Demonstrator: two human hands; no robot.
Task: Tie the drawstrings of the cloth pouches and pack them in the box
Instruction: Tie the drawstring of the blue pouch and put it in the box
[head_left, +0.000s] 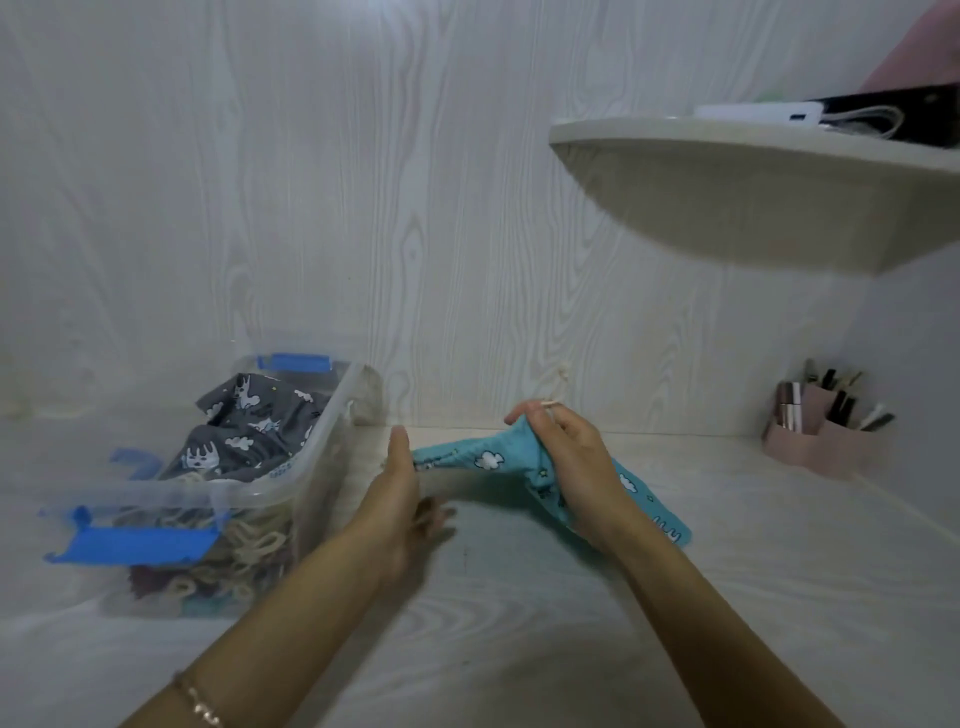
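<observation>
Above the pale desk (571, 623) a person is holding a teal pouch (488, 460) with white clouds printed on it, clear of the surface. The right hand (571, 467) is gripping the pouch near its middle, fingers curled tight round the bunched cloth, and a short end of cream cord (549, 403) is sticking out by the fingertips. One end of the pouch is hanging down past the right wrist; the other end is stretching left and meeting the left hand (397, 483). That hand is standing on edge with its thumb pointing up, touching the cloth at the thumb's base; its fingers are blurring underneath, so I cannot tell whether they are clamping the pouch or lying apart. A bracelet (200, 701) is sitting on the left wrist.

Just beside the left hand a clear box (332, 415) with blue latches (140, 543) is standing open, holding grey pouches (249, 421) over a tangle of cream loops (249, 540). A shelf (753, 192) is jutting out at upper right, and a pink organiser (810, 447) is standing by the wall below it
</observation>
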